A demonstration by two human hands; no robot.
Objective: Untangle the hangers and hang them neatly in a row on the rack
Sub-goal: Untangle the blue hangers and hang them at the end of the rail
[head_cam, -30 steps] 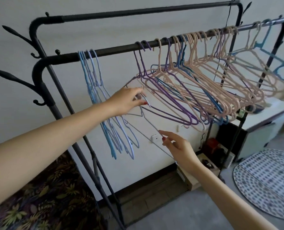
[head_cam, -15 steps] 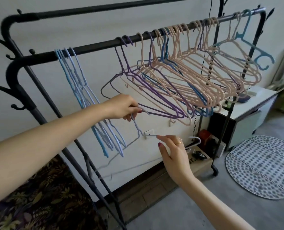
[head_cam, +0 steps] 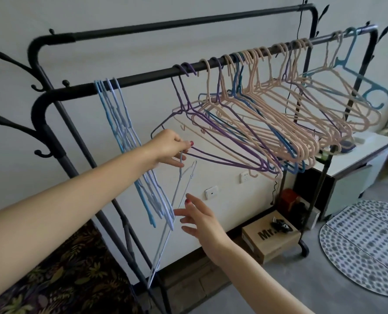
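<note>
A black metal rack (head_cam: 143,74) stands against a white wall (head_cam: 211,53), and its front bar carries two groups of hangers. On the right side a big tangled bunch of pink, purple and blue hangers (head_cam: 267,123) hangs crowded together, and on the left side a small set of light blue hangers (head_cam: 120,132) hangs close in a row. Between the two groups the left hand (head_cam: 169,147) pinches the top of one pale hanger (head_cam: 174,209), which hangs down tilted below the bar and apart from it. The right hand (head_cam: 199,217) is open with spread fingers, just beside the lower part of this hanger, holding nothing. On the grey floor (head_cam: 290,291) there is a cardboard box (head_cam: 270,242) and a round dotted mat (head_cam: 367,248).
</note>
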